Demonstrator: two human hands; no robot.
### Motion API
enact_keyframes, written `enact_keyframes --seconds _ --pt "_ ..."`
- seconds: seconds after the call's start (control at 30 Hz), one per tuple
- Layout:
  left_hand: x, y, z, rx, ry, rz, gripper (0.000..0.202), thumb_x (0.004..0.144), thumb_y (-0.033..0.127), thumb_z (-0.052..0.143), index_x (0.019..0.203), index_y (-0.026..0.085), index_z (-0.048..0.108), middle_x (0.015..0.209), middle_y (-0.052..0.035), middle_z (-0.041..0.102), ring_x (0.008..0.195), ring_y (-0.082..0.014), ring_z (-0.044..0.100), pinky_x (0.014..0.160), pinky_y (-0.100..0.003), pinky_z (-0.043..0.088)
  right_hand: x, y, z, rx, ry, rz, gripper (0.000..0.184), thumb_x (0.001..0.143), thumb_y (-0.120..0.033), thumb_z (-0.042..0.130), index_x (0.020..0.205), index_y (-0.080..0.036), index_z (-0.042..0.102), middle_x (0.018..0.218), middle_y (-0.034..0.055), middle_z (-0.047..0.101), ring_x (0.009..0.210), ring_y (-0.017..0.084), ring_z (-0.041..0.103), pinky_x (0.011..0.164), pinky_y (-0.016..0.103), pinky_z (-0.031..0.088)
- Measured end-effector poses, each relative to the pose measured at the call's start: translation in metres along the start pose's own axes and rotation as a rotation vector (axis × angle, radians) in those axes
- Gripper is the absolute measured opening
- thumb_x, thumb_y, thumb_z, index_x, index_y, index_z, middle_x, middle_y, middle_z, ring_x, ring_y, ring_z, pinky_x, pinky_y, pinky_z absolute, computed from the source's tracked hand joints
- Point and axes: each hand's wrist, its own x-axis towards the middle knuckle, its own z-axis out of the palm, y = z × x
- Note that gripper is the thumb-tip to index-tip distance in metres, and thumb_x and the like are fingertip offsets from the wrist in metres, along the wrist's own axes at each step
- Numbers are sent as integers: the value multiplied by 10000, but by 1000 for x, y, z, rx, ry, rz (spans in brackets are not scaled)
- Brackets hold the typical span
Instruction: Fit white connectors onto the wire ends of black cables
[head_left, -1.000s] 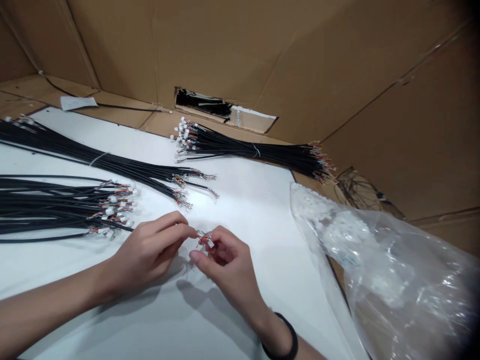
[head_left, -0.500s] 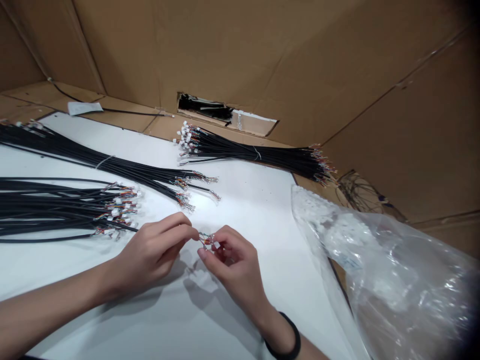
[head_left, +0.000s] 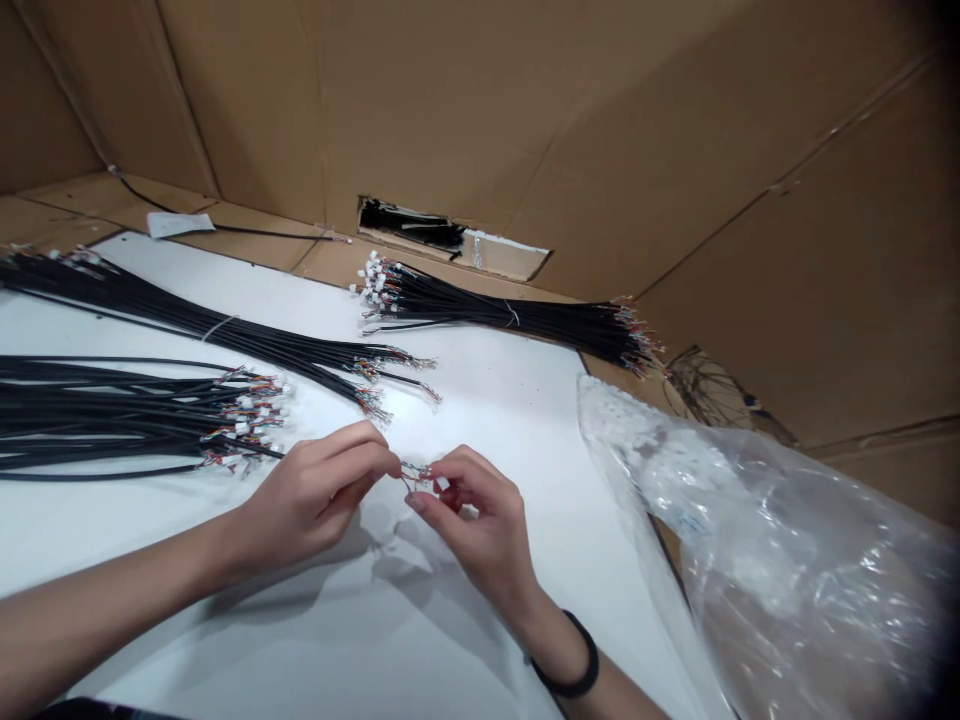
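My left hand (head_left: 315, 500) pinches the stripped coloured wire end of a thin cable (head_left: 411, 472) between thumb and forefinger. Facing it, my right hand (head_left: 472, 515), with a black band on the wrist, pinches a small white connector (head_left: 437, 478) against those wire tips. Both hands hover just above the white sheet (head_left: 510, 400). A loose pile of black cables with white connectors (head_left: 150, 415) lies left of my left hand.
A tied cable bundle with bare ends (head_left: 225, 335) runs diagonally at left. Another tied bundle (head_left: 510, 315) lies at the back. A clear plastic bag of small white parts (head_left: 750, 540) fills the right. Cardboard walls (head_left: 525, 110) surround the space, with a cut slot (head_left: 442, 235).
Both hands have shifted slightly to the right while still pinching the wire end and connector. The view has tilted a little.
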Motion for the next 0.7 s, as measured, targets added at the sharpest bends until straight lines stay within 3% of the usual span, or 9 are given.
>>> enact_keyframes --seconds 0.43,0.7 --pt "0 -2 0 33 18 60 291 879 -15 378 978 169 581 859 -58 562 744 -134 525 623 -224 425 -1 -5 0 76 5 94 164 864 -281 606 739 -179 637 688 18 549 587 115 487 490 230 374" --pt "0 -1 -1 50 -10 90 296 866 -14 382 985 162 588 842 -69 575 716 -139 528 599 -230 427 2 -6 0 388 -88 376 163 796 -318 616 725 -172 629 595 -30 490 419 66 392 398 218 288"
